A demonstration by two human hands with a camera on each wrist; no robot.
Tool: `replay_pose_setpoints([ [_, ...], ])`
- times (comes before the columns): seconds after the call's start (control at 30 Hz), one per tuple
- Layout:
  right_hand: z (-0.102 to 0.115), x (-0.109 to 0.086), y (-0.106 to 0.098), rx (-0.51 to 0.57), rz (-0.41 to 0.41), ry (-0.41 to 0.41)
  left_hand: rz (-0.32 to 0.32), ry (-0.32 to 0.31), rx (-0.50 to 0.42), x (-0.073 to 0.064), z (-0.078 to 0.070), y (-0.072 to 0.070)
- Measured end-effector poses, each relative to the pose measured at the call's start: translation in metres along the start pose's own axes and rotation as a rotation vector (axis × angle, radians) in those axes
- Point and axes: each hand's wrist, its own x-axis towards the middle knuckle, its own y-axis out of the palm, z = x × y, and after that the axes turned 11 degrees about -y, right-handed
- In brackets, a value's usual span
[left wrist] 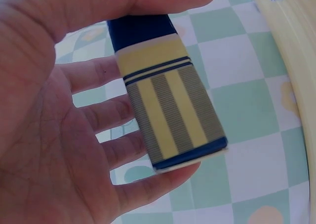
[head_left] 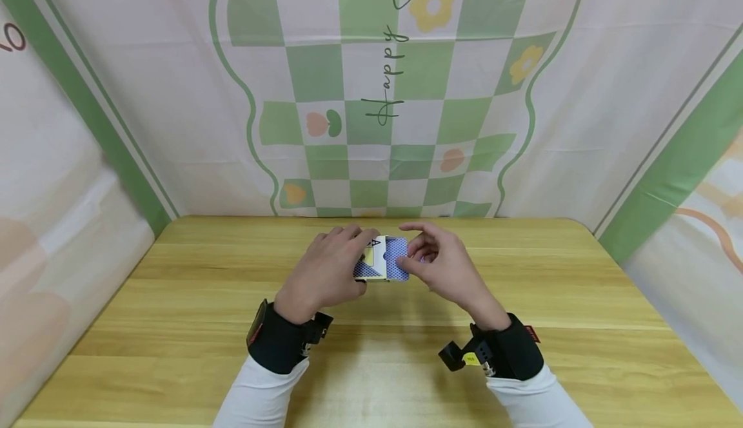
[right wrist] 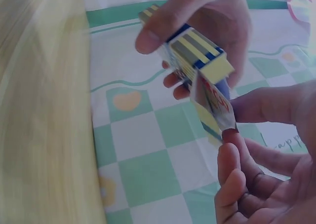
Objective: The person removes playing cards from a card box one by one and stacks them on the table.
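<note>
Between the hands, above the table, is a playing-card box point(head_left: 376, 267) with a white and blue face and an "A" on it. My left hand point(head_left: 327, 270) grips it from the left, thumb below and fingers over the top. The left wrist view shows the box's yellow, grey and navy striped side point(left wrist: 170, 105). Blue-backed playing cards point(head_left: 396, 249) stick out of its right end. My right hand point(head_left: 447, 267) pinches them between thumb and fingers; in the right wrist view, red print shows on the cards' face point(right wrist: 219, 103). The rest of the cards is hidden inside the box.
A light wooden table point(head_left: 174, 325) lies under both hands. Behind it hangs a green-and-white checked cloth point(head_left: 371, 157) with flower prints. Pale cloth panels point(head_left: 64, 222) flank the table. Black wrist straps with small cameras sit on both wrists.
</note>
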Motion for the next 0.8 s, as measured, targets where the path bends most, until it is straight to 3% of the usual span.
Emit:
replay_pose_setpoints([
  [0.27,0.0,-0.001,-0.011,0.017,0.075,0.023,-0.002,-0.004,-0.002,0.0,0.001,-0.001],
  [0.53,0.001,-0.003,-0.015,-0.163,0.167,-0.081,0.006,-0.007,-0.009,-0.001,0.001,-0.001],
  [0.8,0.004,-0.005,-0.014,-0.307,0.166,-0.188,0.005,0.006,-0.005,0.0,0.0,0.0],
])
